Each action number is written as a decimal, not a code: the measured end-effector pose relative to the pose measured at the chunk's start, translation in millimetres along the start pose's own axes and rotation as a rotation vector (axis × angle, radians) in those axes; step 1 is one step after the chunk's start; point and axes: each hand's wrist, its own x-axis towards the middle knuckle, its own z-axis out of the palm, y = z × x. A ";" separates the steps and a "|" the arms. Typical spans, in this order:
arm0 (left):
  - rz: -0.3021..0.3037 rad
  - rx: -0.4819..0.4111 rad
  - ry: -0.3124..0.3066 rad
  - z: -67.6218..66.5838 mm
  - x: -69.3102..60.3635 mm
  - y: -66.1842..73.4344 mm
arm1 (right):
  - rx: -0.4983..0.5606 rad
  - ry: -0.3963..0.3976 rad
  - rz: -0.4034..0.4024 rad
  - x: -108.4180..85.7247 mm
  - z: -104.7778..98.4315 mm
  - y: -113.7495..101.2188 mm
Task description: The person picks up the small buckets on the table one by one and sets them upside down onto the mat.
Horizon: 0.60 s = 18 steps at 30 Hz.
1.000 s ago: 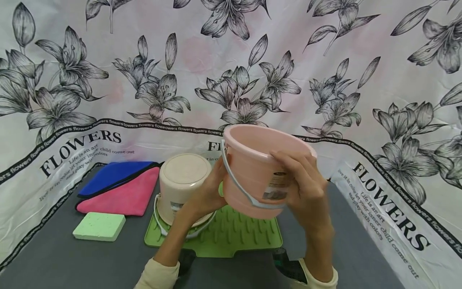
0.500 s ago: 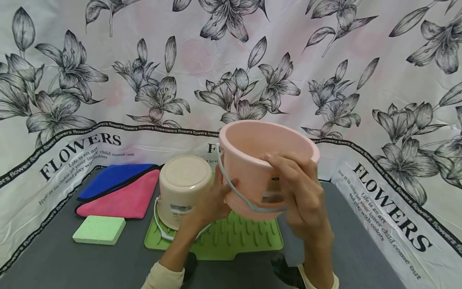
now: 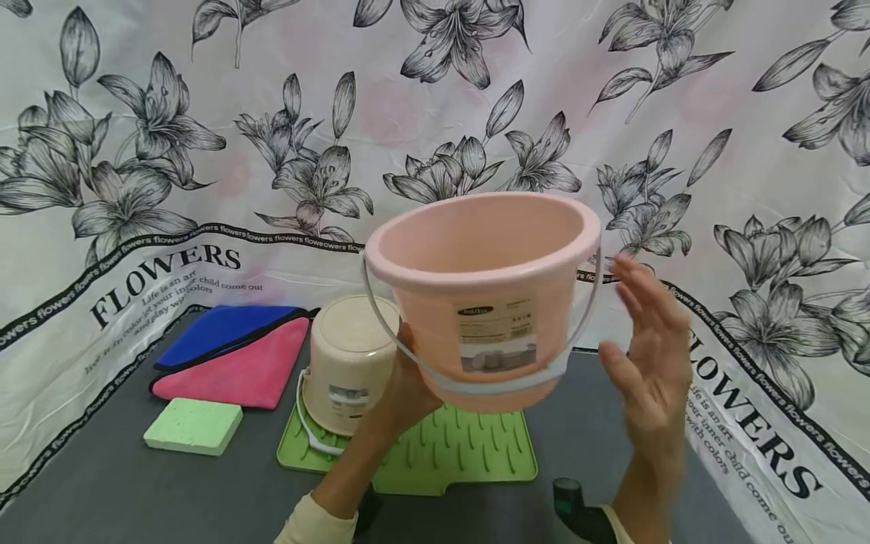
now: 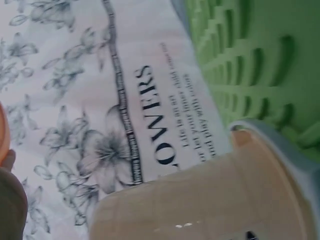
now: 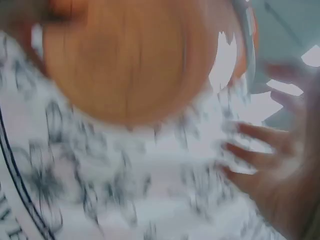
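Observation:
A pink bucket [image 3: 424, 317] is held up above the table, its mouth tipped up and a printed label facing me. My left hand [image 3: 402, 389] grips it low on its left side; the fingers behind it are hidden. To the right of the bucket, my right hand [image 3: 649, 370] is spread and apart from it. The bucket's grey handle [image 3: 489, 387] hangs across its front. In the right wrist view, the bucket's round base [image 5: 125, 60] is blurred, with the spread right hand [image 5: 280, 165] beside it.
Upside down on a green ridged mat [image 3: 476, 453] stands a cream bucket [image 3: 350, 332], partly behind my left arm. Farther left lie a blue and pink cloth [image 3: 238, 363] and a pale green sponge [image 3: 193, 425]. A flowered sheet [image 3: 435, 113] covers the back and sides.
My right hand has let go of the pink bucket's rim and moved right. The bucket has turned so its label and handle face me, and it sits slightly higher.

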 end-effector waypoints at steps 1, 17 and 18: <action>-0.004 -0.007 0.011 -0.8 3.2 3.2 | -0.013 -0.117 0.102 -4.4 -15.3 2.3; -0.092 0.158 0.065 -32.2 24.3 20.3 | -0.275 -0.442 0.146 -16.8 -27.1 26.2; -0.089 0.145 0.065 -32.3 25.0 20.3 | -0.285 -0.427 0.134 -16.9 -26.2 26.0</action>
